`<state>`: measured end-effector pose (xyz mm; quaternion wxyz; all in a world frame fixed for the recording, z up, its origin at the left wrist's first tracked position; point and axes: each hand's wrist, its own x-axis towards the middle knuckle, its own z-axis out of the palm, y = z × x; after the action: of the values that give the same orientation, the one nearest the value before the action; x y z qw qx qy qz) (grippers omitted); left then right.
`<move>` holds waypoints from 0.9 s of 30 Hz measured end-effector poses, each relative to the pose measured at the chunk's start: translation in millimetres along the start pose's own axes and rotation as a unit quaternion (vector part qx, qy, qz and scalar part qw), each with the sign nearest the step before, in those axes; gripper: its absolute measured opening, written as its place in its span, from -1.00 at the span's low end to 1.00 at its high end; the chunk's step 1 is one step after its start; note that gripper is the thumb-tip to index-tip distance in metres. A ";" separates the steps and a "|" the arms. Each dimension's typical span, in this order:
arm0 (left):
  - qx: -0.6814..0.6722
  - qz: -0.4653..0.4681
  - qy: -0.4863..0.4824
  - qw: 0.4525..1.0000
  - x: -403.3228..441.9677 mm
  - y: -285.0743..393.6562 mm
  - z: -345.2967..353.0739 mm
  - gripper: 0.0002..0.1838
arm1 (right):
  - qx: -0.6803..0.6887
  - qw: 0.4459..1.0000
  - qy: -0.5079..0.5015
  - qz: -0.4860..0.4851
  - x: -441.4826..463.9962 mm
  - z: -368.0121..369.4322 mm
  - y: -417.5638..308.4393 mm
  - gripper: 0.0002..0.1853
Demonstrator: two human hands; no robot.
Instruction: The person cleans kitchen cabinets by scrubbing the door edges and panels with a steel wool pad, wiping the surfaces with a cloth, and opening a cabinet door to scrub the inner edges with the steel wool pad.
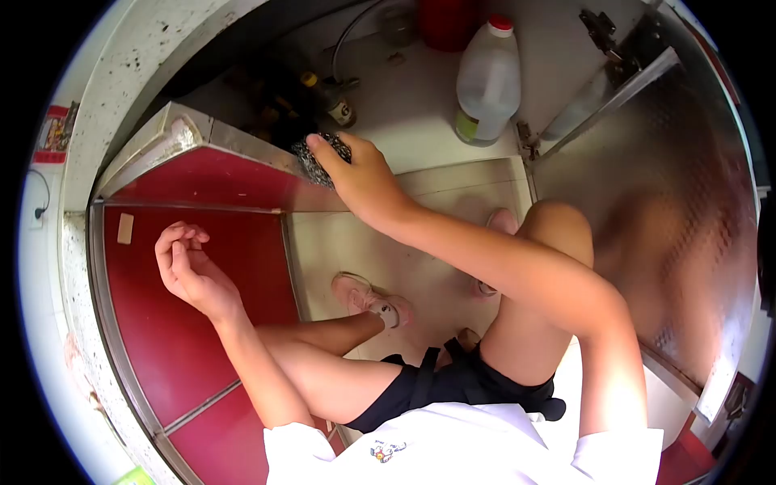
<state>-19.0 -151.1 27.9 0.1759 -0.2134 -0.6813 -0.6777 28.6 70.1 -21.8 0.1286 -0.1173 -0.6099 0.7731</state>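
Observation:
A dark, curly metal scouring pad (311, 167) is gripped in my right hand (360, 179), against the metal-edged top of an open red cabinet door (218, 178). My left hand (194, 273) hangs in the air over a closed red door panel (162, 347), its fingers loosely curled and apart, with nothing in it. Beyond my right hand stands a dark bottle with a yellow cap (335, 105) inside the cabinet.
A large clear jug with a red cap (489, 85) stands on the cabinet floor, near a red container (444, 23). At the right is an open metallic door (647, 210). My pink shoes (356, 293) rest on the tiles below.

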 end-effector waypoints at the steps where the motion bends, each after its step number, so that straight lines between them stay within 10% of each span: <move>1: -0.017 0.041 0.021 0.999 -3.5 -1.8 -4.3 -0.83 | -0.004 1.000 -0.005 0.025 -9.0 1.8 1.0 -0.50; 12: 0.004 0.205 0.090 0.975 -5.6 -11.5 -21.2 -0.61 | 0.015 0.999 -0.046 0.017 -54.0 18.9 7.3 -0.54; 17: -0.030 0.176 0.160 0.971 -3.3 -7.0 -32.8 -0.63 | -0.004 0.997 -0.072 0.014 -69.2 25.4 9.7 -0.56; 19: -0.022 0.082 0.325 0.942 1.3 1.0 -26.4 -0.62 | -0.026 0.996 -0.082 0.022 -73.3 26.0 6.9 -0.55; 27: -0.109 0.146 0.308 0.934 -3.9 -50.5 -100.7 -0.54 | -0.031 0.989 -0.135 0.052 -85.4 31.1 12.8 -0.51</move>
<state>-47.4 -251.4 -15.0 0.4498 -0.1094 -0.4768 -0.7473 97.6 9.7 -25.1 0.0007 -0.0473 -0.6380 0.7686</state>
